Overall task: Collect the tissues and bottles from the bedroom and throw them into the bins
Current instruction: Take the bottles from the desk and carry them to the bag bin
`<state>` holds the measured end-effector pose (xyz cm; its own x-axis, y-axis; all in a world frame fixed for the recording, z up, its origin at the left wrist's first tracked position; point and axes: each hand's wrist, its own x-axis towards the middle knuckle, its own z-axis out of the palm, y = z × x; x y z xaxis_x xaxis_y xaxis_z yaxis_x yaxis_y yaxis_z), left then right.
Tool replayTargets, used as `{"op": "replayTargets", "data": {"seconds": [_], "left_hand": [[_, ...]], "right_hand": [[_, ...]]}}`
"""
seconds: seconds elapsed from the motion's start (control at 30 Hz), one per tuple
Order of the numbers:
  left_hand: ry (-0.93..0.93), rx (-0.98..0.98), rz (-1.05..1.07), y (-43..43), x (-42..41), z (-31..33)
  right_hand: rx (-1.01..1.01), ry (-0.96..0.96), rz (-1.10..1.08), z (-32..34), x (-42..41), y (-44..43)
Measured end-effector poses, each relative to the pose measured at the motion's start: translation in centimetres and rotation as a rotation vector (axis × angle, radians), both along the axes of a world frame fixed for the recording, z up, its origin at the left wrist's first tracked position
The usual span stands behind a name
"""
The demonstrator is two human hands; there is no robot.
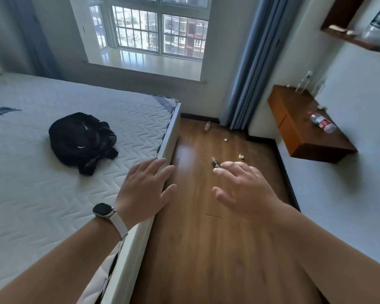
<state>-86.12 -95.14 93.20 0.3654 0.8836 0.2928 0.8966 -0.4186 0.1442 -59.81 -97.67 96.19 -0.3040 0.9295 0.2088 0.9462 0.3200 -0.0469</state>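
- Two empty, spread hands: our left hand (145, 185) by the bed (53, 194), our right hand (244, 189) over the floor (195, 238).
- We find the small bottle (215, 162) at eleven o'clock from our right hand, the nearer one, lying eleven-to-five.

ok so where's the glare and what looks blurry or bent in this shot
Head view: light from the window leaves a glare patch on the wood floor beside the bed; the wide lens bows the curtain; the upper-right shelf is blurred.
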Motion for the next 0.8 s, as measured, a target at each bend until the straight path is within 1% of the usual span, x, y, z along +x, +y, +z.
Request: {"op": "replayTargets", "data": {"seconds": [0.1, 0.3, 0.47, 0.63, 0.8], "left_hand": [[-0.022, -0.020, -0.060, 1.9, -0.3, -1.0], [-0.050, -0.027, -0.129, 5.9, 0.6, -1.2], [-0.039, -0.009, -0.178, 9.4, 2.5, -1.3], [-0.004, -0.003, -0.206, 13.5, 5.8, -0.9], [0.040, -0.008, -0.231, 19.0, 11.3, 0.6]], "right_hand": [[-0.064, -0.013, -0.061, -0.3, -0.1, 0.8], [-0.059, 0.023, -0.150, 0.2, 0.8, 3.4], [-0.091, 0.046, -0.189, -0.2, 2.4, 6.0], [-0.099, 0.079, -0.215, -1.0, 5.6, 9.8], [-0.064, 0.116, -0.247, -0.9, 11.2, 15.5]]}}
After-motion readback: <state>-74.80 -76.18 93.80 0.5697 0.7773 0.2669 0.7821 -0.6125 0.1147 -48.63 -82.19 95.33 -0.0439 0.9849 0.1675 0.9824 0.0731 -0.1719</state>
